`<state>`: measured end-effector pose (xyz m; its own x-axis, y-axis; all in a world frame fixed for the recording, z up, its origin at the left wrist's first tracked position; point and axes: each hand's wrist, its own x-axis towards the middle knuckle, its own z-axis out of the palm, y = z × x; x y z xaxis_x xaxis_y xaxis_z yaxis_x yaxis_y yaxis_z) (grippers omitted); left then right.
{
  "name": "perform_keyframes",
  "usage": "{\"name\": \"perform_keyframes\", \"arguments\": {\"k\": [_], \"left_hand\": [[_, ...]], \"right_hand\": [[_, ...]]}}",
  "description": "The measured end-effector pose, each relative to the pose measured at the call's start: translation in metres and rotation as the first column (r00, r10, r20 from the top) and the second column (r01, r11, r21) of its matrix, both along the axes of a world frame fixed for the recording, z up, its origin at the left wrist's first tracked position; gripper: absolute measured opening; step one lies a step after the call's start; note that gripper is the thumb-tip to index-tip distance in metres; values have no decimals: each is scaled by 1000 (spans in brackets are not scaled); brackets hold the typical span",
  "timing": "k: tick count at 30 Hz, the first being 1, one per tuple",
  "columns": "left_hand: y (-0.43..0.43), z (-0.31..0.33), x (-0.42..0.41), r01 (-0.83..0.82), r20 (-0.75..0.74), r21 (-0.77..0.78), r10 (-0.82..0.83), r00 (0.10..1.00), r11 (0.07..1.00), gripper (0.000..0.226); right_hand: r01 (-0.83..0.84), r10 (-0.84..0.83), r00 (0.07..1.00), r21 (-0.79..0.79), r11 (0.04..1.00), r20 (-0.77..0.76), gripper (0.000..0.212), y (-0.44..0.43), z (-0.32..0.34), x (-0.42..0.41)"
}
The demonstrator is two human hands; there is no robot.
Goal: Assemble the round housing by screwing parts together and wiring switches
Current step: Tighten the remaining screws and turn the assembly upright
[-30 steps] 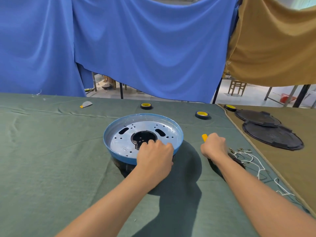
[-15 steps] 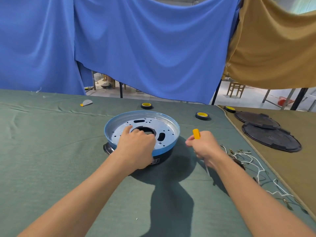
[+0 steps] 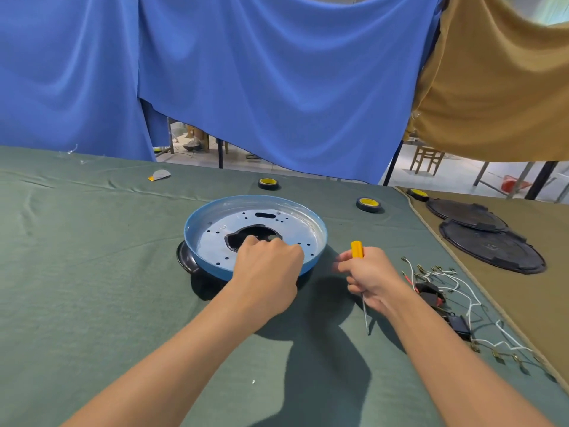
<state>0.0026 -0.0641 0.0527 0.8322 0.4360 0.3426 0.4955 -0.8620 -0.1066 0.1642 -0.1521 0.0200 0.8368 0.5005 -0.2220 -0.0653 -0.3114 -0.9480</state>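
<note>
At mid-tabletop [image 3: 92, 272], the round housing [image 3: 212, 270] is sitting (stiff thin metal, probably light, smooth-rimmed) with the left hand [image 3: 268, 272] curling its fingers onto its central opening's edge, a sound hold; the right hand [image 3: 372, 278] is gripping the screwdriver [image 3: 357, 249].

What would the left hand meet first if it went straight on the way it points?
Likely the far inner wall of the round blue metal housing, just beyond the dark central opening; how high the left hand rides above the plate is unclear.
</note>
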Motion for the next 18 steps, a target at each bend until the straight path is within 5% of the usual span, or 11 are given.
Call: {"name": "perform_keyframes", "arguments": {"k": [13, 18], "left_hand": [[9, -6, 30, -80, -202, -221, 35, 979, 972, 45], [10, -6, 31, -49, -168, -266, 4, 986, 963, 54]], "right_hand": [[-62, 65, 993, 32, 998, -95, 11, -3, -4, -14], [-87, 101, 980, 92, 992, -169, 8, 1, -7, -20]]}}
